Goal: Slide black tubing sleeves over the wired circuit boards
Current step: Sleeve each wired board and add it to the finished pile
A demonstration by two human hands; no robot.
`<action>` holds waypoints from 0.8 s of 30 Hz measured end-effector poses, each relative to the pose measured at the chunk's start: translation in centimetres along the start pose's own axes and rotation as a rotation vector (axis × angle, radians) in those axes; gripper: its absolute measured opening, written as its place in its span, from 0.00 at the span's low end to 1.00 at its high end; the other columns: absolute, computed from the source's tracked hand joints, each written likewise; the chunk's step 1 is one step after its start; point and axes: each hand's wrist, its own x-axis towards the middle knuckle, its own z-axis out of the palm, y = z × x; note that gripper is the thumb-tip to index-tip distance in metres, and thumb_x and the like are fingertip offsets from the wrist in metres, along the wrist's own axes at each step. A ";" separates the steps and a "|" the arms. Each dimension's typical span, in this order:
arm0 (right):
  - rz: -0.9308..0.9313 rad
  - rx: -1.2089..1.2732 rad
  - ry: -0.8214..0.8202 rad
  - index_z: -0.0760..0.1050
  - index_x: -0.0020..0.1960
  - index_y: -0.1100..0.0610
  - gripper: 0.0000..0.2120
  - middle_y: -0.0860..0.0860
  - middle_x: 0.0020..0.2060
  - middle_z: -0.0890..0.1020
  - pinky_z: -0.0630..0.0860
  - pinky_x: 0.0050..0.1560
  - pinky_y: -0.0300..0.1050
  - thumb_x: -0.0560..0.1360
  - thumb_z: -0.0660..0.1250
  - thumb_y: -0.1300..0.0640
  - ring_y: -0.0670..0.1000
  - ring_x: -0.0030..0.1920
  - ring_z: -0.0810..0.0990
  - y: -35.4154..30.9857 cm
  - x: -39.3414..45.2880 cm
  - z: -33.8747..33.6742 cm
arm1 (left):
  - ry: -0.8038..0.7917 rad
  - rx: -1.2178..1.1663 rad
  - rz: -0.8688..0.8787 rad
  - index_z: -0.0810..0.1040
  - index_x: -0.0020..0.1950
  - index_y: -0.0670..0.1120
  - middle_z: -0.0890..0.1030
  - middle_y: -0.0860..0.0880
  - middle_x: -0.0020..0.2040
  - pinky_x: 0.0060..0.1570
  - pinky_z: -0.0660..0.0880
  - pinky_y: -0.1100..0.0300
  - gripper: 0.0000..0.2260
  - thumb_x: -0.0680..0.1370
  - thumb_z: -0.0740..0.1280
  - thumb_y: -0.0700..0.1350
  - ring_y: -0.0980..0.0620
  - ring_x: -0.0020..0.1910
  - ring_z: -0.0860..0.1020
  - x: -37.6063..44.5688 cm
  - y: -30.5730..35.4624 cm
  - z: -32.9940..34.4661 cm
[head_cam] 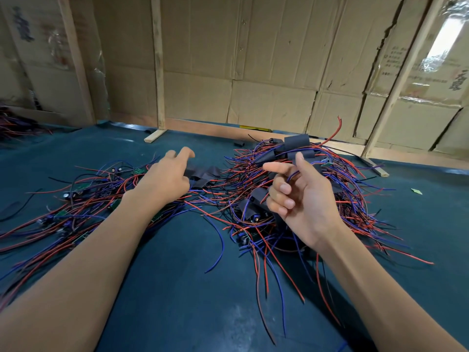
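Left hand (pixel 166 177) reaches w/ fingers out over the loose black sleeves (pixel 203 175) near the middle of the blue surface (pixel 177 288); can't tell if it touches one. Right hand (pixel 302 196) is palm up, fingers curled loose, a blue wire (pixel 291 176) by its thumb. Bare boards w/ wires (pixel 83 199) lie toward the left edge. Sleeved boards (pixel 294 146) pile toward the far right.
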 end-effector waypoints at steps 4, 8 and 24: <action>-0.038 0.006 -0.023 0.83 0.51 0.63 0.28 0.55 0.34 0.75 0.76 0.33 0.48 0.85 0.52 0.44 0.54 0.31 0.74 0.2 0.0 0.2 | 0.123 0.068 0.011 0.70 0.56 0.49 0.68 0.45 0.54 0.53 0.69 0.46 0.07 0.79 0.60 0.43 0.39 0.50 0.74 -0.2 0.5 0.0; -0.081 -0.040 0.017 0.84 0.49 0.62 0.28 0.52 0.33 0.67 0.79 0.36 0.50 0.85 0.52 0.43 0.53 0.34 0.73 0.4 -0.1 0.6 | 0.203 0.119 -0.001 0.69 0.53 0.49 0.73 0.47 0.54 0.58 0.64 0.44 0.05 0.78 0.59 0.46 0.43 0.55 0.70 -0.2 1.1 -0.2; -0.118 -0.152 0.018 0.80 0.50 0.65 0.08 0.55 0.37 0.79 0.77 0.34 0.44 0.77 0.66 0.61 0.53 0.36 0.78 0.6 -0.5 0.6 | 0.153 0.126 0.266 0.68 0.64 0.50 0.66 0.50 0.60 0.60 0.57 0.47 0.20 0.82 0.46 0.60 0.46 0.61 0.62 -0.2 2.3 1.0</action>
